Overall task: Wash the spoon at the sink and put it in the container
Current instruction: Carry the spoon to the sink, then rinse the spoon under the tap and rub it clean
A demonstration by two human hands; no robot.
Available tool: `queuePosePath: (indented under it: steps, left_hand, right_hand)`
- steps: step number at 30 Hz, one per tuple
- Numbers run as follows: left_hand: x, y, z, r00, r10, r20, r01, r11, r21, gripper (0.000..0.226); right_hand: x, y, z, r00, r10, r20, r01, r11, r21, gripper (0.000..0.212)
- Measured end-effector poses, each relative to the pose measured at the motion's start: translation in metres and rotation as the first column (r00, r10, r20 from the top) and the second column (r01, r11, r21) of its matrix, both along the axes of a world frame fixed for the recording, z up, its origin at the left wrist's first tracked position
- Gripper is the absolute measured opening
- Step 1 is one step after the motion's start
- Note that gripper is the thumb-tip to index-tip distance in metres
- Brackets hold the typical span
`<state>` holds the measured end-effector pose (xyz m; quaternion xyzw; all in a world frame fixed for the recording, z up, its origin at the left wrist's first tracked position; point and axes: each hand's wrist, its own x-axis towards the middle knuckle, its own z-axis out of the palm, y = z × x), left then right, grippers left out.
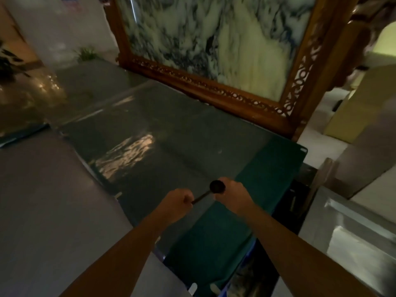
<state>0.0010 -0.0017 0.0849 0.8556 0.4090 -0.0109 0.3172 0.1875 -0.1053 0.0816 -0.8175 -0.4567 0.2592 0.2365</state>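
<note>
A dark spoon with a round bowl and thin dark handle is held above a glass-topped table. My left hand is closed around the end of the handle. My right hand is closed at the bowl end, its fingers touching the bowl. No sink and no container can be made out for certain in this view.
A large marble panel in a carved wooden frame stands on the table's far side. A green cloth covers the table's right end. A shiny metal surface lies at the lower right. A plant stands at the far left.
</note>
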Motion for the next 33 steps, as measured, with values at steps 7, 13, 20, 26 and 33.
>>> queuePosePath:
  steps: [7, 13, 20, 26, 33]
  left_hand:
    - [-0.009, -0.043, 0.071, 0.976, -0.100, 0.194, 0.122, 0.987, -0.109, 0.008]
    - [0.007, -0.114, 0.108, 0.951, -0.173, 0.257, 0.260, 0.895, -0.362, 0.008]
    - [0.063, -0.220, 0.109, 0.914, -0.294, 0.280, 0.402, 0.749, -0.526, 0.016]
    - [0.130, -0.305, 0.093, 0.890, -0.357, 0.285, 0.455, 0.650, -0.608, 0.010]
    - [0.200, -0.385, 0.077, 0.869, -0.422, 0.257, 0.482, 0.613, -0.625, 0.017]
  right_hand:
    - [-0.022, -0.071, 0.066, 0.990, -0.128, 0.057, 0.124, 0.990, 0.073, 0.039]
    - [-0.026, -0.173, 0.092, 0.947, -0.298, 0.117, 0.291, 0.954, 0.079, 0.039]
    - [-0.019, -0.300, 0.098, 0.865, -0.471, 0.174, 0.459, 0.882, 0.107, 0.036]
    - [0.005, -0.393, 0.085, 0.791, -0.597, 0.133, 0.584, 0.802, 0.123, 0.034]
    - [0.059, -0.477, 0.061, 0.774, -0.622, 0.114, 0.612, 0.783, 0.114, 0.033]
